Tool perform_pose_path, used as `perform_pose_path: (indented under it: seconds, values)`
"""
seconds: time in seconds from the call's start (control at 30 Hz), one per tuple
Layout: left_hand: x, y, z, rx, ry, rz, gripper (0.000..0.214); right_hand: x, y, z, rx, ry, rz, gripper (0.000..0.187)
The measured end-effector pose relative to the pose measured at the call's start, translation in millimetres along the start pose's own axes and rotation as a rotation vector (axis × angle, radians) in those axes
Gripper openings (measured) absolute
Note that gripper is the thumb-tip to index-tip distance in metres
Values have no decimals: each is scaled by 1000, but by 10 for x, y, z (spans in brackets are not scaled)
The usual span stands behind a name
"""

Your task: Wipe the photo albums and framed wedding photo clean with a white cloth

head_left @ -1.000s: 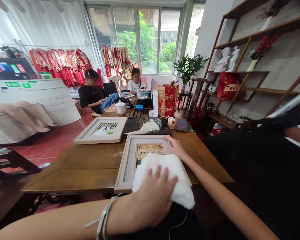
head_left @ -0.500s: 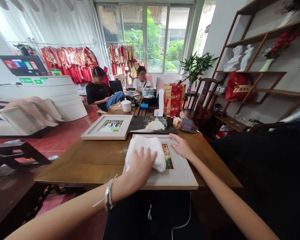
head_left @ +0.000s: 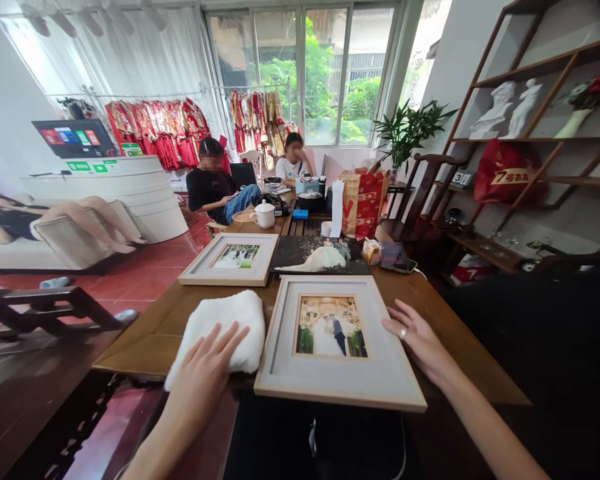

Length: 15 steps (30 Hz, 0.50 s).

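A white towel (head_left: 240, 313), folded into a pad, rests on the wooden table just left of a framed wedding photo (head_left: 331, 327). My left hand (head_left: 205, 363) lies on top of the towel with its fingers stretched out and slightly apart; its thumb is hidden. At the frame's right edge is my right hand (head_left: 423, 340), fingers extended and apart, the fingertips at or very near the rim. The frame has a pale wood border and a wide light mat, and it lies face up near the table's front edge. A second framed photo (head_left: 237, 257) lies behind the towel.
Behind the frames are a dark tray (head_left: 287, 253), a white lidded mug (head_left: 265, 215), a red-and-brown paper bag (head_left: 365, 200) and a phone (head_left: 403, 265) with a cable. Two people sit beyond. The wooden table (head_left: 145, 333) ends close in front of me.
My left hand and the towel have moved left off the framed photo, uncovering the couple's picture. My right hand has shifted from the frame's upper part down to its right edge.
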State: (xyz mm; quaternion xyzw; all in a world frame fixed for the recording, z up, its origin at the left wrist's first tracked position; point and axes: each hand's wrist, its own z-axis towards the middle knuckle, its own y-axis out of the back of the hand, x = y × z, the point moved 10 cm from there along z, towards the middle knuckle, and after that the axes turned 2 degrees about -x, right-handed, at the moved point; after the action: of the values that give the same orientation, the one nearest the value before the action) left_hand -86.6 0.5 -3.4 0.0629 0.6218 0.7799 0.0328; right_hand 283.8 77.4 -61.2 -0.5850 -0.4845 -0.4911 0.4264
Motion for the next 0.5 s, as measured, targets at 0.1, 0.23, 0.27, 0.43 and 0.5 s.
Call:
perform_pose_path:
  seconds: [0.1, 0.23, 0.27, 0.43, 0.5]
  values:
    - [104, -98, -60, -52, -68, 15, 85, -81, -113, -257, 54, -143, 43, 95]
    - [115, -134, -91, -79, -95, -30, 87, -149, -233, -372, 64, -209, 101, 97]
    - [104, -114, -103, -83, -98, -62, 84, -169, -241, -371, 56, -208, 112, 95]
    - [201, 65, -108, -59, -96, -400, 65, -232, -186, -341, -39, -168, 144, 91]
    - [465, 114, 10, -44, 5, -596, 53, -222, -186, -343, -64, -155, 145, 92]
